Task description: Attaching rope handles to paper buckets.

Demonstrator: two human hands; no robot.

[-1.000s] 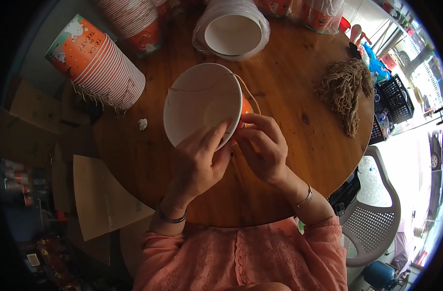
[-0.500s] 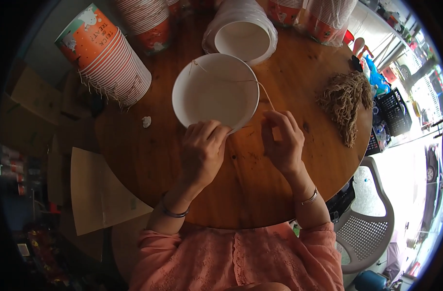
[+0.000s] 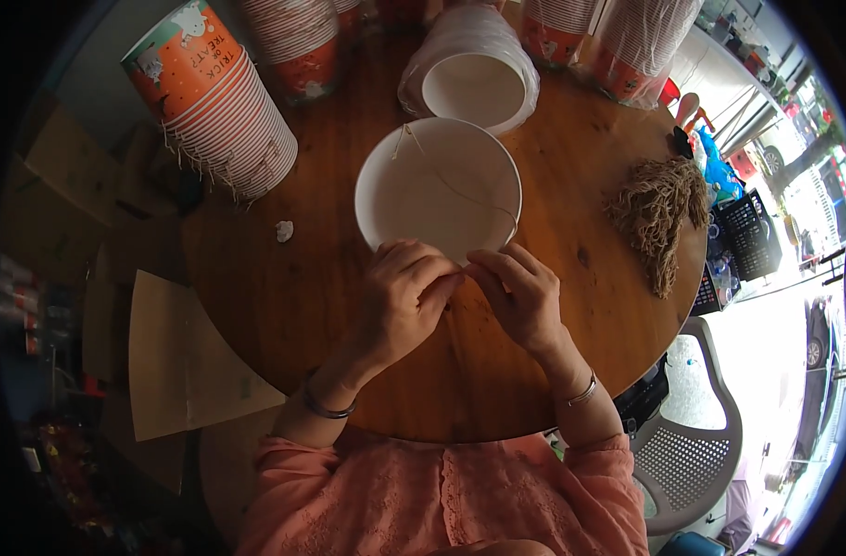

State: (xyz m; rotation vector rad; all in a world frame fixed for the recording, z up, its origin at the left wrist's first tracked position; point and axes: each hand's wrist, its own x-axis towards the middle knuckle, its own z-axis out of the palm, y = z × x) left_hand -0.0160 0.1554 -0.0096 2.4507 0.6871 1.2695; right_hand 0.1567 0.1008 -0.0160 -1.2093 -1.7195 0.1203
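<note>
A round paper tub (image 3: 428,199), white inside, stands in front of me with its mouth toward me. A thin piece of twine (image 3: 469,196) is fixed at its far rim, crosses the opening and bends over the right rim toward my hands. My left hand (image 3: 406,295) is closed at the near rim, thumb and fingers pinched on its edge. Beside it, my right hand (image 3: 523,295) is closed in a pinch on the twine's end, with the fingertips of both hands meeting. The exact spot between the fingertips is hidden.
A leaning stack of orange printed tubs (image 3: 242,130) stands at the left, with twine strands hanging off it. Plastic-wrapped white tubs (image 3: 474,88) lie behind. A bundle of twine (image 3: 659,218) lies at the table's right edge. A white scrap (image 3: 284,231) sits at left.
My right hand has moved left and down to meet my left hand at the near rim, bringing the twine's end with it. The twine now sags inside the tub.
</note>
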